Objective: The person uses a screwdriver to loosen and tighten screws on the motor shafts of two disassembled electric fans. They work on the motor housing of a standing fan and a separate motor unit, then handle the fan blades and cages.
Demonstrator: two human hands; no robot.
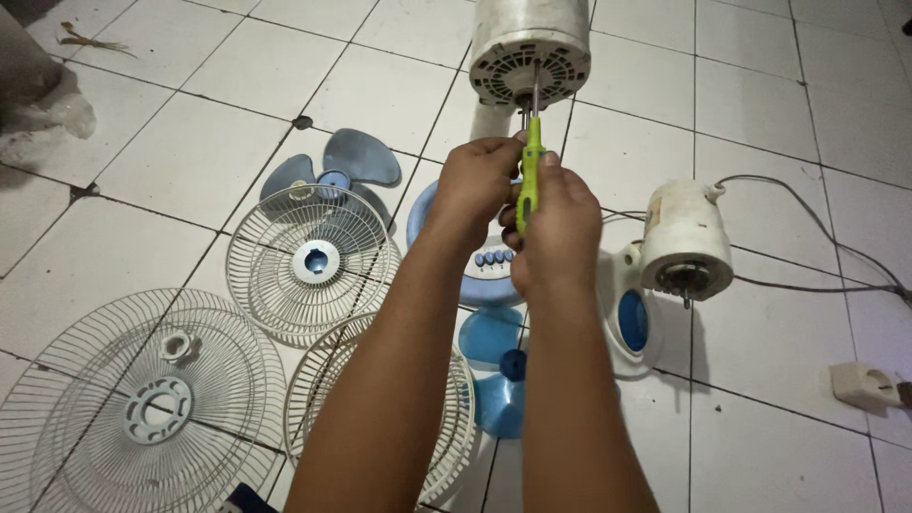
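Both hands on a green screwdriver at a fan motor.
Left hand (480,180) and right hand (556,228) wrap fingers tightly around the green screwdriver (528,176), tip in the far white fan motor (530,52); wire guards (309,261) lie left.

Bare floor (779,104) lies open toward the far right corner and far left. Wire guards (313,261) crowd the near left; a second fan motor (684,242) and its cable (817,228) block the right.

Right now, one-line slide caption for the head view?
Both hands, left hand and right hand, grip a green screwdriver at a fan motor, above wire fan guards.
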